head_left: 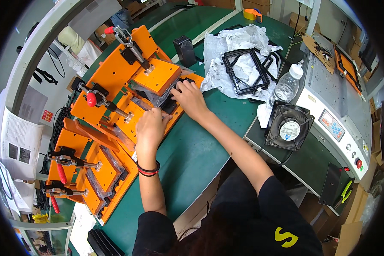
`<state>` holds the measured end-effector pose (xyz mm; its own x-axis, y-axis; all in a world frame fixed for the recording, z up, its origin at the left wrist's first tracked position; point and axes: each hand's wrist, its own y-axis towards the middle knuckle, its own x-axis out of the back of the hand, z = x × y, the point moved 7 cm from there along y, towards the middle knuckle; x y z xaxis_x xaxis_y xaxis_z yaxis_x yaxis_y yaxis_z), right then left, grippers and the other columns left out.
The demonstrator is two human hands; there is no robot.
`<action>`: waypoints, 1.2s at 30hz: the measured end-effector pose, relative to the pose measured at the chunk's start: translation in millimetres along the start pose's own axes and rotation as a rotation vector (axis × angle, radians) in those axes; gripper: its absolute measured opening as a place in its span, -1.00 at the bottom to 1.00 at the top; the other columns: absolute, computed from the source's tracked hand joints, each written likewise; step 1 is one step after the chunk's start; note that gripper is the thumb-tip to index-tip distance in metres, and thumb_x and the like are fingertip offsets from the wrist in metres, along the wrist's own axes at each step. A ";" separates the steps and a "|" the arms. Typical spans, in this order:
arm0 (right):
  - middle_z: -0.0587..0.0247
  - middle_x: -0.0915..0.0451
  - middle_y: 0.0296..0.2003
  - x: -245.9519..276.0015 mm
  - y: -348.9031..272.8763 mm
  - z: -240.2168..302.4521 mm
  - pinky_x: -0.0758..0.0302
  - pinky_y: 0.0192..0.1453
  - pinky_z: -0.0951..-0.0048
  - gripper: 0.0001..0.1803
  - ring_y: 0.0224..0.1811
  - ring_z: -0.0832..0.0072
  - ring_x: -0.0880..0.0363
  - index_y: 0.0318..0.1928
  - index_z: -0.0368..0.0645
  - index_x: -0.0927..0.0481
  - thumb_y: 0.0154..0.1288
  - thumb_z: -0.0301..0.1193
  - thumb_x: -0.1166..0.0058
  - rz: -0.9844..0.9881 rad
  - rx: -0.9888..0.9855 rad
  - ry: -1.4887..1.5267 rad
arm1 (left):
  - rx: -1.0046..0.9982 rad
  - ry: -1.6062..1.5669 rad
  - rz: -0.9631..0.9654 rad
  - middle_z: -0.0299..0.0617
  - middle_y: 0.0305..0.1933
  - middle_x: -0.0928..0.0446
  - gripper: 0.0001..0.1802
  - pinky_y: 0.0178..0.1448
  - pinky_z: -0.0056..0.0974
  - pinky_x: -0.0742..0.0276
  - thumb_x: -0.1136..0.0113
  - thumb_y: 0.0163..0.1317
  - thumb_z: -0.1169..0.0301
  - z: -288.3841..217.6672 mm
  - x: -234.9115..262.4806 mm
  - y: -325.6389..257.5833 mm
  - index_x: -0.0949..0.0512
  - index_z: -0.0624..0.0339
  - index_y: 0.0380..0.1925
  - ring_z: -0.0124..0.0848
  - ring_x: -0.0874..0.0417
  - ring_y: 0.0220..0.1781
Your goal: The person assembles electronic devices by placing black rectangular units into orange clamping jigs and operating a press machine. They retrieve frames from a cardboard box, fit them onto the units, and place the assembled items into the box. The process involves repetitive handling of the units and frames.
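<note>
The black part (170, 105) sits in the orange jig (109, 64), the left hand (150, 128) and right hand (191, 100) curled over it (grip hidden, cannot tell); work there looks midway, unfinished.

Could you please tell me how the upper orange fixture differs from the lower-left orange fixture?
The upper orange fixture has the left hand and right hand at it; the lower-left orange fixture has neither. The upper orange fixture appears larger in the picture than the lower-left orange fixture. Both carry two red-handled clamps and stand on the green table.
</note>
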<state>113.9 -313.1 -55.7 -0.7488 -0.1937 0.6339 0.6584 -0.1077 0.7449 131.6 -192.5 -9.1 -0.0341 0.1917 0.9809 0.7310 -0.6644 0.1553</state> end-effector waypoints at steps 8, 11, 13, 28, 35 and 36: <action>0.20 -0.46 -0.22 47.7 -55.9 -3.4 -0.41 0.11 0.38 -0.67 0.03 0.24 -0.47 -0.01 -0.14 -0.54 0.18 -0.52 -0.03 0.034 -0.080 0.189 | -0.034 0.037 0.014 0.20 -0.36 -0.57 -0.62 -0.25 0.06 -0.49 -0.26 0.15 0.18 11.5 -4.1 3.0 -0.52 0.35 -0.35 0.11 -0.60 -0.24; 0.19 -0.57 -0.28 79.8 -119.9 -2.6 -0.55 -0.27 0.37 -0.81 -0.39 0.24 -0.58 -0.13 -0.12 -0.61 0.36 -0.41 0.05 -0.060 -0.148 0.209 | 0.008 -0.153 0.113 0.18 -0.44 -0.57 -0.65 -0.27 0.01 -0.48 -0.27 0.14 0.24 20.1 -11.4 2.1 -0.56 0.37 -0.31 0.06 -0.62 -0.31; 0.23 -0.52 -0.25 78.1 -170.9 -9.0 -0.56 -0.30 0.41 -0.78 -0.33 0.24 -0.57 -0.06 -0.12 -0.58 0.31 -0.47 0.00 -0.073 -0.463 0.460 | -0.063 -0.320 0.165 0.11 -0.53 -0.55 -0.73 -0.37 -0.07 -0.45 -0.20 0.20 0.30 12.3 -8.3 -4.7 -0.57 0.35 -0.35 -0.01 -0.62 -0.42; 0.16 -0.47 -0.55 532.1 -222.3 205.9 -0.37 -0.59 0.35 -0.69 -0.58 0.24 -0.50 -0.37 -0.34 -0.51 0.37 -0.29 -0.05 -0.184 -0.335 1.162 | -0.132 -1.129 0.091 0.05 -0.06 -0.61 -0.51 0.03 -0.25 -0.50 0.11 0.41 0.12 -145.8 27.7 27.2 -0.54 0.36 -0.01 -0.28 -0.65 -0.08; 0.07 -0.43 -0.22 375.8 -165.6 100.9 -0.42 -0.21 0.27 -0.68 -0.27 0.18 -0.51 -0.06 -0.32 -0.41 0.31 -0.33 -0.01 -0.170 -0.400 0.587 | -0.200 -1.156 0.070 0.04 -0.06 -0.62 -0.47 0.03 -0.27 -0.50 0.16 0.42 0.09 -184.3 51.7 50.7 -0.54 0.36 -0.01 -0.29 -0.66 -0.09; 0.05 -0.42 -0.14 322.2 -155.1 73.4 -0.43 -0.13 0.26 -0.64 -0.20 0.17 -0.52 0.01 -0.33 -0.38 0.30 -0.34 0.01 -0.198 -0.424 0.304 | -0.206 -1.154 0.053 0.04 -0.06 -0.62 -0.47 0.03 -0.27 -0.50 0.16 0.42 0.08 -182.7 54.6 57.4 -0.54 0.36 -0.01 -0.29 -0.66 -0.09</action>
<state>-235.0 -287.2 48.2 -0.8472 -0.3958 0.3545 0.5271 -0.5415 0.6550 47.2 -352.1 74.9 0.7087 0.6312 0.3152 0.5850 -0.7755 0.2376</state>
